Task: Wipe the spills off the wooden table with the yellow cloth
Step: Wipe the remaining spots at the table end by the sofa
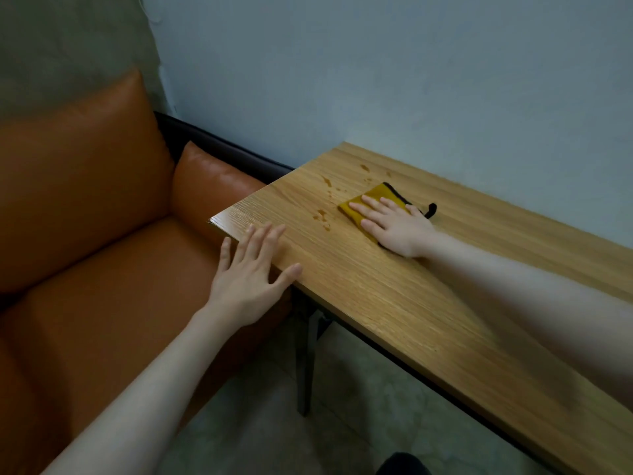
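Flat and spread, the right hand (397, 224) presses the folded yellow cloth (373, 200) onto the light wooden table (394, 303), just beside brown droplets (323, 216). Spread too, the left hand (251, 272) rests on the table's edge. A light pass could smear them.

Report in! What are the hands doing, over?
Right hand flat on yellow cloth. Left hand open on table edge. Spills remain. Nothing blocking.
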